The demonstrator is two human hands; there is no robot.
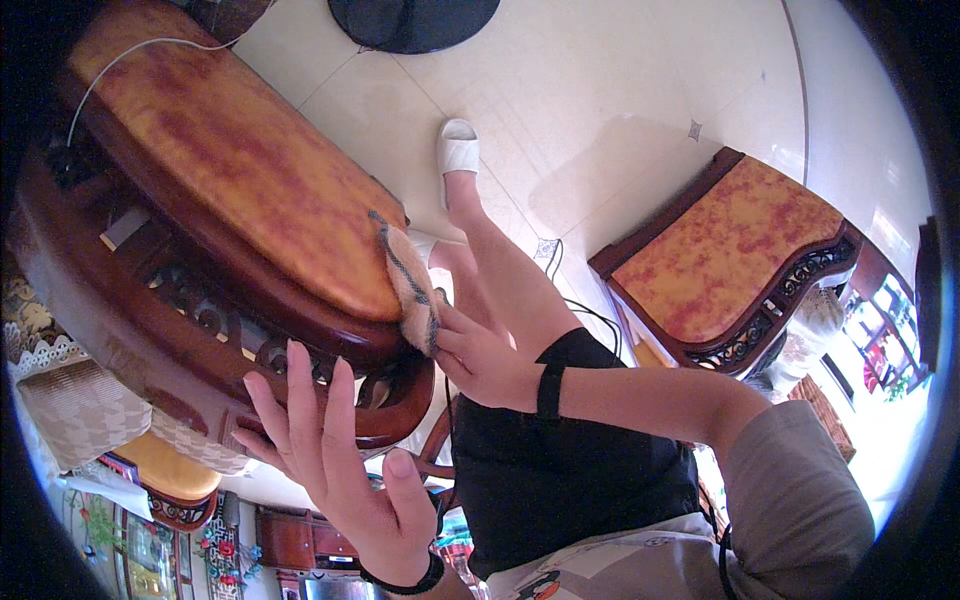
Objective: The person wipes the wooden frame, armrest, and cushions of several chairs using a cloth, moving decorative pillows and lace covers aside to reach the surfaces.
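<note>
My right hand [480, 360] grips a tan cloth with a dark checked stripe [411, 289]. The cloth lies against the rounded near end of a marbled orange top [262, 180] on a long dark wooden furniture piece. Below that top runs a curved wooden rail [172, 397] with carved openwork. My left hand [337, 457] is raised over or beside the rail, fingers spread and nothing in it; whether it touches the rail I cannot tell. Both wrists wear black bands.
A smaller wooden piece with a marbled orange top [735, 255] stands at the right. Black cables [600, 311] lie on the tiled floor near my legs. A white cable [161, 40] crosses the long top. A round black object [416, 22] is at the upper edge; patterned cushions [86, 409] are at left.
</note>
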